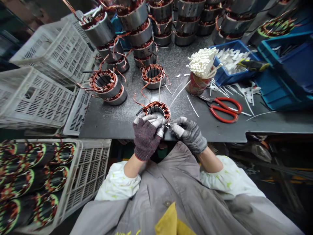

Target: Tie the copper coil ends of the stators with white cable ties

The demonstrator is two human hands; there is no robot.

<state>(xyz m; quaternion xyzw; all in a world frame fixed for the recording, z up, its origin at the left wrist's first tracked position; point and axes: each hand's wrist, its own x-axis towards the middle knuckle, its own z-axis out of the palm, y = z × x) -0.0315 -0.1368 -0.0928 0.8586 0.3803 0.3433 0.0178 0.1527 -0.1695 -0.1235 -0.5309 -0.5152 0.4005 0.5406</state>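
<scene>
A motor stator (165, 109) with copper windings and a slotted inner bore lies near the table's front edge. My left hand (148, 132), in a dark purple knit glove with white-wrapped fingertips, is closed over its front rim. At the stator's front right, my right hand (189, 133), in a grey glove, has thumb and fingers pinched together. A small white end shows by those fingertips, but what they hold is too small to make out. A white cord (179, 95) slants up from the winding's right side. Copper leads curl off its left side.
Behind stand another stator (153, 78), stacked stators (140, 37) and a two-high stack (109, 86). To the right are a cup of white sticks (199, 81), red-handled scissors (225, 109), a blue bin (228, 76) of white pieces and pliers (253, 64). Crates (36, 98) flank the left.
</scene>
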